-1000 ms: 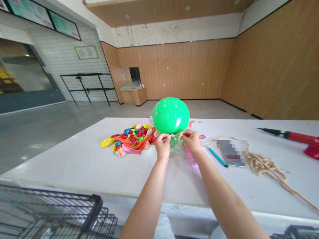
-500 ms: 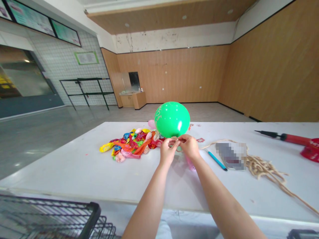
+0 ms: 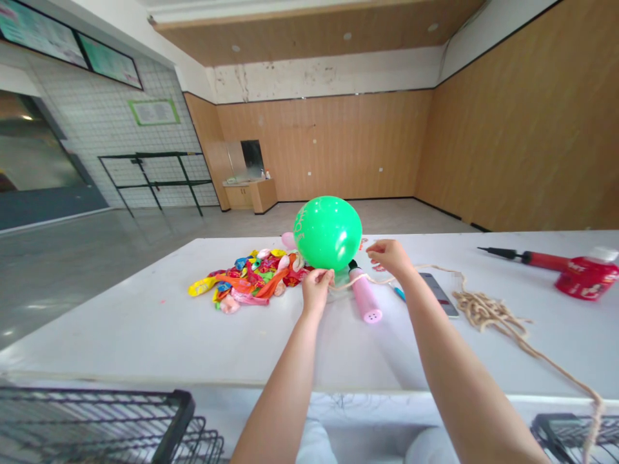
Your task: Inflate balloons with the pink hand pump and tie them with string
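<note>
An inflated green balloon with white print sits above the white table. My left hand is closed in a pinch at the balloon's neck, where a tan string is attached. My right hand is raised to the right of the balloon, fingers closed on the same string, which stretches taut between the two hands. A pink hand pump lies on the table just below and between my hands.
A heap of several flat coloured balloons lies left of the green one. A phone, a blue pen, a coil of tan rope, a red pump and a red bottle lie to the right. Black wire baskets stand below the front edge.
My right hand has pulled away to the right and upward, drawing the string taut. Before, both hands were together at the balloon's neck. The pink pump now shows.
</note>
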`<state>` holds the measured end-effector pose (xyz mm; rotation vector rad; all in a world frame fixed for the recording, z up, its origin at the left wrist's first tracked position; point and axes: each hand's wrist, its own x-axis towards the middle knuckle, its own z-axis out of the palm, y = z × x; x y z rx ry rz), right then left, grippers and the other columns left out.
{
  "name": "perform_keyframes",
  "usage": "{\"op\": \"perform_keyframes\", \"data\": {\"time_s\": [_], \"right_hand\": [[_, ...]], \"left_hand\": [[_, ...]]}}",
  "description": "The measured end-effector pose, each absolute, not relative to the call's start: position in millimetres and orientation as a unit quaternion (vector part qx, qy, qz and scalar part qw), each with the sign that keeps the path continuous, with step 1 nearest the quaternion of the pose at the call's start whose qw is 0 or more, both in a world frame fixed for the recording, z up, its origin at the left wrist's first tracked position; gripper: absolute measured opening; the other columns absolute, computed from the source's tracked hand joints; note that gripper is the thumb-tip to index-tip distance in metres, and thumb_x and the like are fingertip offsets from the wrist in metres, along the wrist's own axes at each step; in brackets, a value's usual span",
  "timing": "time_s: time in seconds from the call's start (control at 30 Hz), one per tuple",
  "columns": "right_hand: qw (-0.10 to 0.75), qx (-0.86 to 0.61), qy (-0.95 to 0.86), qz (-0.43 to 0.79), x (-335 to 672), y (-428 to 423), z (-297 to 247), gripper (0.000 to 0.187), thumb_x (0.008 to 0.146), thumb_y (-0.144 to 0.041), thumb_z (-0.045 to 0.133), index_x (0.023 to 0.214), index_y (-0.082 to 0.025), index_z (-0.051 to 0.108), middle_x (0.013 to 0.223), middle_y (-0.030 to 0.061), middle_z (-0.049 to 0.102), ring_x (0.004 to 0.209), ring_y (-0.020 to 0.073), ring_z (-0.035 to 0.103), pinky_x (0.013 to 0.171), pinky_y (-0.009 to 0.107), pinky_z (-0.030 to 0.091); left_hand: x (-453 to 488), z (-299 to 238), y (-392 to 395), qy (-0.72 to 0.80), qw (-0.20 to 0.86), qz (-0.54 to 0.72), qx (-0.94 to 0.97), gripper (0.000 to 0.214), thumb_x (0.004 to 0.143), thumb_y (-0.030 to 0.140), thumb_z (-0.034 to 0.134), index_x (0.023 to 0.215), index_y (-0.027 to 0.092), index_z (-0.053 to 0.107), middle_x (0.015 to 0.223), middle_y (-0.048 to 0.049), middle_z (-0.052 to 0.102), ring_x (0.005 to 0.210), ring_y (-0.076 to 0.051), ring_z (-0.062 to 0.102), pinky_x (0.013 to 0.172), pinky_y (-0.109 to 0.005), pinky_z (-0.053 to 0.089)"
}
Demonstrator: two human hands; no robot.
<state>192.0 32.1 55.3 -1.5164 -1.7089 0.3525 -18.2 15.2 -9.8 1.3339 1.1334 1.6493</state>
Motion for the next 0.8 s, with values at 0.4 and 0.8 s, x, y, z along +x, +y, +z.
{"op": "perform_keyframes", "data": {"time_s": [0.4, 0.8], "right_hand": [[0.066, -0.759, -0.648, 0.014, 213.6, -19.0, 20.8, 0.027, 0.076, -0.007, 0.056, 0.098, -0.009, 0.073, 0.111, 0.0241, 0.067, 0.104, 0.0306, 0.065, 0.084, 0.038, 0.049], [0.071, -0.720, -0.690, 0.017, 214.8, -46.8, 61.6, 0.023, 0.079, -0.013, 0.055, 0.096, -0.019, 0.068, 0.095, 0.0125, 0.073, 0.090, 0.0239, 0.068, 0.070, 0.030, 0.047]], "left_hand": [[-22.3, 1.2, 14.9, 0.437, 0.480, 0.638, 0.413, 0.037, 0.056, 0.045, 0.074, 0.072, 0.015, 0.059, 0.053, 0.0022, 0.057, 0.039, -0.009, 0.051, 0.039, -0.019, 0.037], [-27.9, 8.1, 13.3, 0.434, 0.365, 0.673, 0.475, 0.035, 0.065, 0.047, 0.073, 0.075, 0.014, 0.065, 0.059, 0.0004, 0.056, 0.046, -0.009, 0.045, 0.042, -0.023, 0.036]]}}
